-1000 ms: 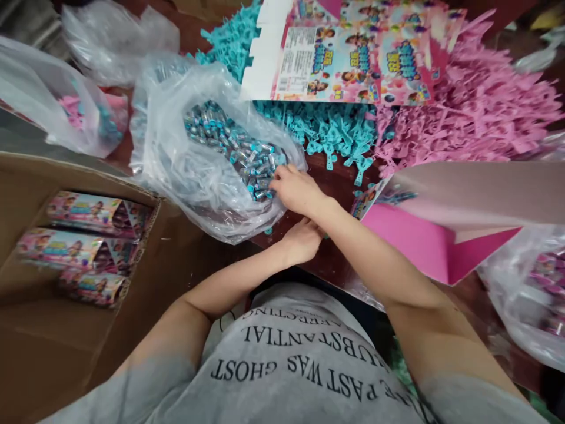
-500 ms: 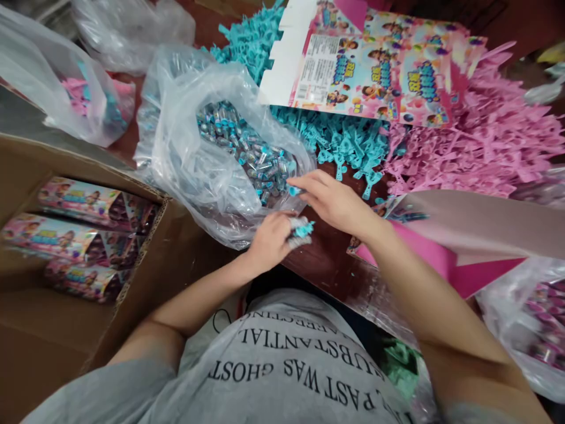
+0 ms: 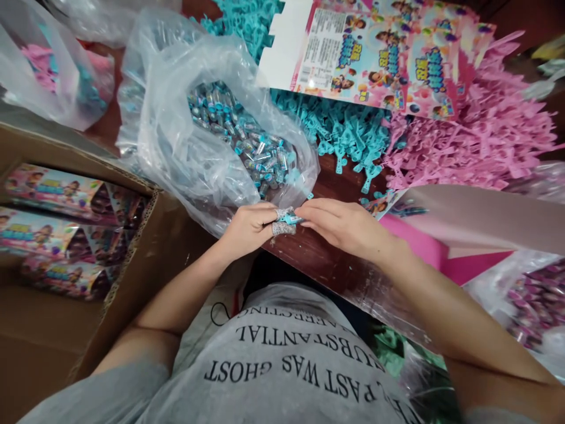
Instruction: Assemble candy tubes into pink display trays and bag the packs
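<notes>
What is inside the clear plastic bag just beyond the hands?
The clear plastic bag holds a heap of small blue-capped tubes. Crumpled film hides how deep the heap goes and what lies under it.

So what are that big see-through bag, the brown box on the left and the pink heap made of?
The bag looks like thin clear plastic film: it is glossy, crinkled and shows the small tubes inside. The box appears to be corrugated cardboard, matte brown with a wavy layer along its cut edge. The pink heap seems to be moulded plastic pieces, evenly coloured with a dull sheen, though they are too small to be sure.
</notes>
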Demonstrator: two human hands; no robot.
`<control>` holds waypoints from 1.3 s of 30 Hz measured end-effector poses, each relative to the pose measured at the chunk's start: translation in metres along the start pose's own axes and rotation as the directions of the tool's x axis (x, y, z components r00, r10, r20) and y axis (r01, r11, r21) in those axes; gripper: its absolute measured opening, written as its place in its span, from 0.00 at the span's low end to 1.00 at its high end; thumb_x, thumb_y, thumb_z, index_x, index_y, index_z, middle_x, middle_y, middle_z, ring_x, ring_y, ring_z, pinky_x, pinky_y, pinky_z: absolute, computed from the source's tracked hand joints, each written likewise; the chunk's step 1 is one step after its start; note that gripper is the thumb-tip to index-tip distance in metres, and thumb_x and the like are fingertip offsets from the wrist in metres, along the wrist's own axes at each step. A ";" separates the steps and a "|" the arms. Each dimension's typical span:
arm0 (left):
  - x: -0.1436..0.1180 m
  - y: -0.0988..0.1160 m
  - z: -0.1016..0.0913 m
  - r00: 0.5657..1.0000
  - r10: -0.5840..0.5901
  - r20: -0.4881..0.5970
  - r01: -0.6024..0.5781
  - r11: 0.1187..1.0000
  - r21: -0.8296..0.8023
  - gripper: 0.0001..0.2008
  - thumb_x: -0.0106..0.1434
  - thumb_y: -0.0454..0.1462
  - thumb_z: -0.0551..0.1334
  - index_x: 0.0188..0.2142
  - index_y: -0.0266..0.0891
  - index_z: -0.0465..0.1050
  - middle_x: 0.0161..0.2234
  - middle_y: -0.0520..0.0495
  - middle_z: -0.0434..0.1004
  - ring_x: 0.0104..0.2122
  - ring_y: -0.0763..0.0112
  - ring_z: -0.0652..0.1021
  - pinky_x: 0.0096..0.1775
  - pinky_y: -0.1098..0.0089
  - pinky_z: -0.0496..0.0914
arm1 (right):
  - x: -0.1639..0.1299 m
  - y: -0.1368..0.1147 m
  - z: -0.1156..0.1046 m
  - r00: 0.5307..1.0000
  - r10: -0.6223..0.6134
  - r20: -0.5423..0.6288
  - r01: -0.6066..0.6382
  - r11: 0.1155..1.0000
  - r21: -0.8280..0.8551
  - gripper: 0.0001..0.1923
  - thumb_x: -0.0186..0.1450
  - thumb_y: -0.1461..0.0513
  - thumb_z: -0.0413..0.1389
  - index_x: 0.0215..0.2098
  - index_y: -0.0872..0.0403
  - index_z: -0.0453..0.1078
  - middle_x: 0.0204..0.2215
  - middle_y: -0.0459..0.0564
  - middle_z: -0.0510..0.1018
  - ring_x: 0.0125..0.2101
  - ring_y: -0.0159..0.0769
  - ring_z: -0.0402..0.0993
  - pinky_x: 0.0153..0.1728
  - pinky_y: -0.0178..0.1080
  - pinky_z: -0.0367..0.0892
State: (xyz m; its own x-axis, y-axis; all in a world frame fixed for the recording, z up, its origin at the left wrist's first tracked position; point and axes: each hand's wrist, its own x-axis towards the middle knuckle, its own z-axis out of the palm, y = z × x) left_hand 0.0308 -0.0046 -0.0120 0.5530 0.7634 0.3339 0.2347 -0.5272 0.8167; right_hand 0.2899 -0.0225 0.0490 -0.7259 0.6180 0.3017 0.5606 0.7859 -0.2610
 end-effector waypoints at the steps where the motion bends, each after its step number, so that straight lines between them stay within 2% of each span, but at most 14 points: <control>1: 0.000 0.000 -0.001 1.000 0.030 0.001 -0.030 0.999 0.045 0.13 0.76 0.42 0.63 0.38 0.42 0.84 0.33 0.47 0.83 0.33 0.69 0.82 0.37 0.69 0.76 | -0.001 -0.001 0.001 1.000 -0.007 0.011 0.007 0.999 -0.045 0.15 0.80 0.62 0.49 0.59 0.54 0.73 0.50 0.54 0.84 0.46 0.39 0.83 0.43 0.40 0.81; 5: -0.004 -0.002 -0.003 0.987 0.156 0.038 -0.160 0.948 0.276 0.12 0.76 0.34 0.59 0.38 0.39 0.82 0.38 0.46 0.84 0.37 0.68 0.84 0.40 0.69 0.78 | -0.001 -0.005 0.008 0.996 0.032 0.089 -0.026 0.998 -0.064 0.17 0.80 0.63 0.46 0.60 0.54 0.74 0.50 0.56 0.84 0.46 0.42 0.82 0.40 0.40 0.79; 8: -0.008 -0.004 -0.003 0.976 0.213 0.053 -0.217 0.894 0.393 0.13 0.76 0.33 0.57 0.39 0.37 0.81 0.42 0.43 0.85 0.39 0.67 0.85 0.41 0.69 0.80 | 0.004 -0.005 0.015 0.976 0.183 0.122 -0.204 0.959 0.197 0.15 0.80 0.57 0.50 0.55 0.54 0.75 0.45 0.55 0.85 0.42 0.40 0.82 0.41 0.41 0.77; 10: -0.010 -0.005 -0.003 0.968 0.247 0.047 -0.242 0.859 0.452 0.13 0.75 0.31 0.57 0.39 0.36 0.81 0.43 0.42 0.85 0.40 0.66 0.85 0.41 0.69 0.80 | 0.008 -0.005 0.018 0.920 0.324 0.220 -0.389 0.820 0.419 0.16 0.78 0.52 0.53 0.49 0.54 0.76 0.35 0.51 0.84 0.34 0.36 0.81 0.36 0.38 0.75; 12: -0.012 -0.006 -0.002 0.960 0.277 0.042 -0.260 0.827 0.499 0.12 0.74 0.30 0.58 0.39 0.36 0.81 0.43 0.42 0.85 0.39 0.66 0.85 0.40 0.70 0.80 | 0.012 -0.002 0.019 0.820 0.421 0.387 -0.572 0.602 0.558 0.20 0.76 0.47 0.54 0.40 0.54 0.74 0.26 0.46 0.80 0.24 0.32 0.77 0.27 0.34 0.69; 15: -0.016 -0.008 -0.004 0.971 0.236 -0.027 -0.199 0.868 0.455 0.10 0.74 0.32 0.60 0.43 0.37 0.83 0.45 0.41 0.86 0.41 0.66 0.85 0.42 0.70 0.79 | 0.021 0.007 0.020 0.716 0.424 0.554 -0.696 0.369 0.616 0.27 0.72 0.40 0.55 0.33 0.54 0.73 0.25 0.45 0.79 0.18 0.28 0.70 0.21 0.33 0.61; 16: -0.018 -0.009 -0.005 0.982 0.175 -0.073 -0.132 0.908 0.396 0.10 0.74 0.33 0.61 0.44 0.37 0.83 0.45 0.42 0.86 0.42 0.66 0.84 0.44 0.69 0.79 | 0.025 0.012 0.022 0.725 0.435 0.534 -0.685 0.366 0.630 0.28 0.72 0.39 0.55 0.36 0.54 0.75 0.27 0.46 0.80 0.19 0.28 0.70 0.22 0.33 0.62; 18: -0.021 -0.010 -0.009 0.983 -0.024 -0.181 0.065 0.973 0.223 0.09 0.73 0.38 0.65 0.44 0.38 0.84 0.41 0.44 0.86 0.40 0.66 0.84 0.45 0.69 0.78 | 0.038 0.022 0.030 0.774 0.518 0.364 -0.619 0.495 0.610 0.27 0.73 0.40 0.54 0.46 0.54 0.78 0.34 0.49 0.82 0.25 0.31 0.73 0.27 0.36 0.67; 21: -0.023 -0.009 -0.013 0.892 -0.364 -0.266 0.344 0.931 -0.122 0.15 0.65 0.47 0.73 0.42 0.38 0.84 0.36 0.48 0.85 0.35 0.67 0.82 0.41 0.69 0.78 | 0.068 0.035 0.051 0.807 0.586 0.067 -0.578 0.762 0.292 0.21 0.74 0.49 0.59 0.57 0.53 0.76 0.50 0.56 0.82 0.43 0.43 0.79 0.42 0.44 0.74; 24: -0.022 -0.006 -0.013 0.807 -0.534 -0.252 0.424 0.821 -0.381 0.24 0.56 0.51 0.79 0.45 0.38 0.85 0.40 0.46 0.87 0.38 0.64 0.83 0.45 0.64 0.79 | 0.097 0.041 0.074 0.812 0.568 0.134 -0.573 0.820 -0.002 0.15 0.71 0.59 0.62 0.55 0.55 0.77 0.60 0.63 0.76 0.59 0.57 0.73 0.50 0.53 0.75; 27: -0.018 -0.003 -0.012 0.773 -0.596 -0.217 0.441 0.751 -0.492 0.25 0.53 0.49 0.80 0.45 0.38 0.85 0.41 0.45 0.88 0.39 0.64 0.84 0.46 0.64 0.80 | 0.100 0.038 0.081 0.824 0.547 0.147 -0.554 0.832 0.013 0.12 0.70 0.64 0.61 0.51 0.57 0.75 0.61 0.66 0.74 0.62 0.60 0.70 0.54 0.56 0.73; 31: -0.015 -0.001 -0.013 0.767 -0.632 -0.112 0.457 0.659 -0.598 0.29 0.47 0.49 0.83 0.44 0.38 0.83 0.40 0.45 0.88 0.35 0.66 0.84 0.40 0.67 0.80 | 0.060 0.023 0.062 0.929 0.360 0.090 -0.370 0.879 0.302 0.12 0.75 0.61 0.55 0.56 0.53 0.69 0.51 0.57 0.80 0.50 0.47 0.78 0.52 0.51 0.75; 34: -0.011 -0.001 -0.010 0.784 -0.621 -0.020 0.467 0.610 -0.640 0.28 0.48 0.49 0.83 0.42 0.37 0.82 0.37 0.46 0.88 0.32 0.69 0.83 0.37 0.70 0.79 | 0.027 0.007 0.042 0.974 0.219 0.061 -0.224 0.879 0.420 0.13 0.78 0.59 0.53 0.59 0.49 0.70 0.50 0.54 0.79 0.47 0.41 0.78 0.49 0.47 0.76; 39: -0.002 0.005 -0.003 0.844 -0.533 0.063 0.465 0.668 -0.581 0.22 0.49 0.45 0.83 0.39 0.36 0.82 0.35 0.46 0.87 0.31 0.70 0.82 0.36 0.71 0.79 | 0.004 -0.010 0.022 0.970 0.243 -0.028 -0.208 0.879 0.429 0.13 0.78 0.57 0.57 0.58 0.50 0.71 0.48 0.52 0.82 0.45 0.38 0.80 0.49 0.43 0.78</control>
State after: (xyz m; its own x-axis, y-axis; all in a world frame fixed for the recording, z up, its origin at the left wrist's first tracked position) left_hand 0.0282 -0.0071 -0.0070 0.3913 0.9018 -0.1835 -0.0501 0.2200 0.9742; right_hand 0.2729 -0.0282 0.0330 -0.5571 0.7905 0.2546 0.4725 0.5538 -0.6857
